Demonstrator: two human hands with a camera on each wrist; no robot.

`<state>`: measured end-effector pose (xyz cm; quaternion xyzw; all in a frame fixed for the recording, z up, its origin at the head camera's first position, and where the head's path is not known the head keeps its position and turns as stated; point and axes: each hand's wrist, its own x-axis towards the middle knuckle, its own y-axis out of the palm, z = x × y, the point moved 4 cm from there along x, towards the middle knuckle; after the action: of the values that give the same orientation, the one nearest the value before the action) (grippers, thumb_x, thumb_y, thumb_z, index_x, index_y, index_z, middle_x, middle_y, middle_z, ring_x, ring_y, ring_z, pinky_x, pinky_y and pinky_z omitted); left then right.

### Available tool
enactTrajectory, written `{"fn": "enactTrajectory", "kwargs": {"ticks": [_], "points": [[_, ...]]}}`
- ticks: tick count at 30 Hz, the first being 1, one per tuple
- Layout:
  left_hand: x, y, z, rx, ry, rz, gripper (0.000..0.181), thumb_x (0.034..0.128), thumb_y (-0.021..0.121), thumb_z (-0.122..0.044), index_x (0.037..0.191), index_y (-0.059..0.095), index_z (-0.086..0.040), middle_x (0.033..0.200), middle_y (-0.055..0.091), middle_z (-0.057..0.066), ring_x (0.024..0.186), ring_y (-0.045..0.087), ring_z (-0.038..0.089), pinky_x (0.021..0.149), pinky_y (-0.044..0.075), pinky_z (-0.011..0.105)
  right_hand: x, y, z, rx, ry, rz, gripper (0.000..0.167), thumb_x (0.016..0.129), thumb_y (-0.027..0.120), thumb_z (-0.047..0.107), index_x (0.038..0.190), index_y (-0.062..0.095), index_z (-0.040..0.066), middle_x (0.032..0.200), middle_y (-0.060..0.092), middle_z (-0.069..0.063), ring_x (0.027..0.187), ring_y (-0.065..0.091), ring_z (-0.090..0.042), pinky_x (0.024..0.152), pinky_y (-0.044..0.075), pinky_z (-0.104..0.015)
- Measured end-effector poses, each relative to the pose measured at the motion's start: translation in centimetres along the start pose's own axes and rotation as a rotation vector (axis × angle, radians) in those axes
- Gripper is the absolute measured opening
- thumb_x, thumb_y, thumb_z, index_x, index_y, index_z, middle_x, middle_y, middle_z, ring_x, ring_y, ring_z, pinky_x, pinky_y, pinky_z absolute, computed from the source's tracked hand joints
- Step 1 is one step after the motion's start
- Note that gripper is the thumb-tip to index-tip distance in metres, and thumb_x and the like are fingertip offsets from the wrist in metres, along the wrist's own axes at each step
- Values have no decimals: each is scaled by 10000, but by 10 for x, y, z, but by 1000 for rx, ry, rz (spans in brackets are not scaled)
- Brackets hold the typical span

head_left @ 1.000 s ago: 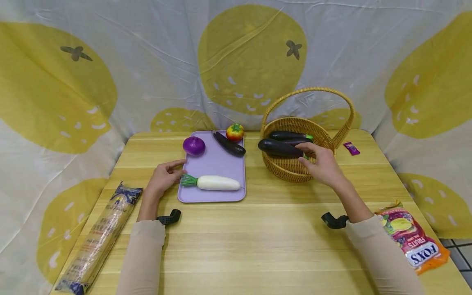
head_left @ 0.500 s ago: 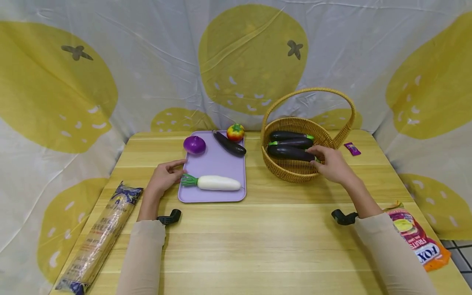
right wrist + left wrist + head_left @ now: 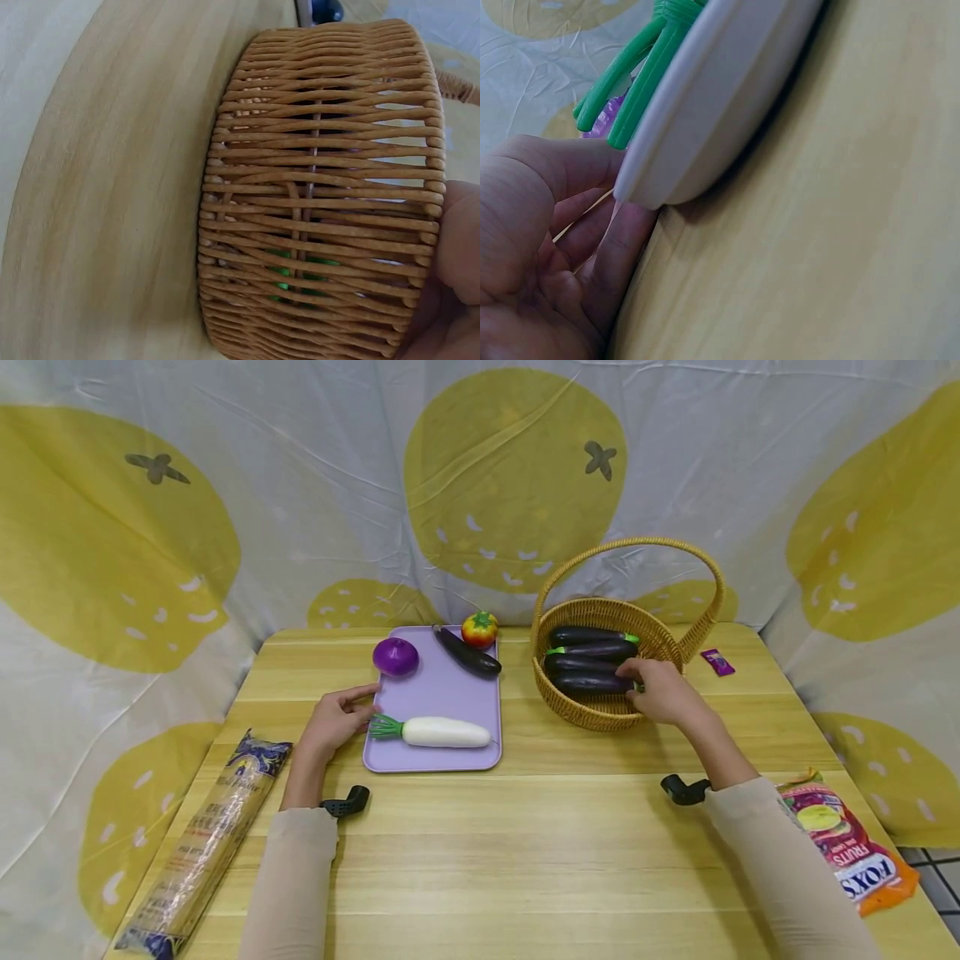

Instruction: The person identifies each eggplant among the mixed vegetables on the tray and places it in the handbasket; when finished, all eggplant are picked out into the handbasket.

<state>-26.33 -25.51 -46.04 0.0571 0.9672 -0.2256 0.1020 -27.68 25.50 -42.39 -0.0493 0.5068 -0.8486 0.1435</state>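
My right hand (image 3: 663,693) pinches the stem end of a dark eggplant (image 3: 588,683), which lies nearest the front inside a wicker basket (image 3: 592,720). Several eggplants lie side by side there. In the right wrist view the basket wall (image 3: 322,187) hides most of what is inside. With my left hand (image 3: 335,718) I hold the left rim of a lilac tray (image 3: 438,693), thumb and fingers at its edge in the left wrist view. On the tray are a white radish (image 3: 446,732) with green leaves (image 3: 634,82), a purple onion (image 3: 396,657), another eggplant (image 3: 468,653) and a red-yellow tomato-like vegetable (image 3: 479,631).
A long noodle-like packet (image 3: 210,843) lies at the left table edge. On the right are a fruit candy bag (image 3: 847,847), partly behind my sleeve, and a small purple wrapped sweet (image 3: 717,662). The basket's tall handle (image 3: 630,541) arches above it.
The right hand first moved right, then back left, bringing the eggplant down toward the basket's front. An eggplant behind it has come into view. The left hand stays put.
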Motion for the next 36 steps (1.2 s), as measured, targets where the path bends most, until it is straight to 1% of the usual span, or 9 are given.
{"fn": "enactTrajectory", "kwargs": {"ticks": [7,11,17,19,21,25,27,30,36], "points": [[0,0,2,3,-3,0,472,996,663,-112,1462,591,-93,1099,701,217,888,653,134,787,608,219,2,3,1,7,18,-13,368,963,615,10,1325,616,-55,1306,658,-259,1161,636,-443,962,544,-587],[-1,0,2,3,-6,0,472,998,653,-104,1465,588,-97,1124,704,233,895,662,140,798,610,227,1,2,2,28,27,-28,355,976,629,39,1321,620,-40,1310,656,-255,1175,628,-444,965,539,-593],[-2,0,0,2,-6,3,476,998,652,-104,1469,583,-92,1059,701,229,895,654,148,791,605,214,-4,-2,3,94,35,-77,371,1000,670,171,1326,630,-3,1301,657,-261,1224,601,-448,993,511,-610],[1,0,3,4,-5,3,478,1000,655,-109,1471,580,-93,1056,694,234,898,651,152,788,604,212,-6,-2,3,126,37,-92,391,1011,667,229,1335,627,13,1314,653,-250,1228,601,-439,980,521,-601],[6,0,10,5,-6,1,479,1002,659,-121,1474,580,-104,1067,692,235,902,649,149,780,602,206,-7,-2,5,161,29,-109,426,1017,665,275,1353,612,18,1338,646,-236,1221,615,-430,965,538,-591],[18,0,28,-5,-3,-3,476,1003,677,-168,1471,592,-162,1071,701,179,896,641,111,767,593,183,-8,-2,10,219,11,-140,509,1018,662,331,1421,555,37,1375,620,-213,1200,637,-414,946,557,-578],[21,0,34,-7,2,-6,473,1000,690,-197,1465,602,-191,1060,707,140,890,639,93,769,592,179,-8,-1,15,244,-6,-156,534,1016,666,330,1444,533,40,1373,613,-220,1186,642,-412,947,559,-577],[23,1,38,-10,19,-12,471,990,710,-220,1452,617,-208,1021,709,109,873,639,86,770,596,187,-6,1,25,286,-24,-175,521,1013,673,315,1445,537,57,1357,613,-227,1177,641,-392,963,560,-558],[23,0,38,-8,58,-38,461,973,717,-180,1427,642,-197,944,714,104,821,635,83,743,597,189,0,9,50,369,-80,-202,488,1003,687,325,1421,567,102,1396,607,-194,1179,650,-333,995,560,-507]]}}
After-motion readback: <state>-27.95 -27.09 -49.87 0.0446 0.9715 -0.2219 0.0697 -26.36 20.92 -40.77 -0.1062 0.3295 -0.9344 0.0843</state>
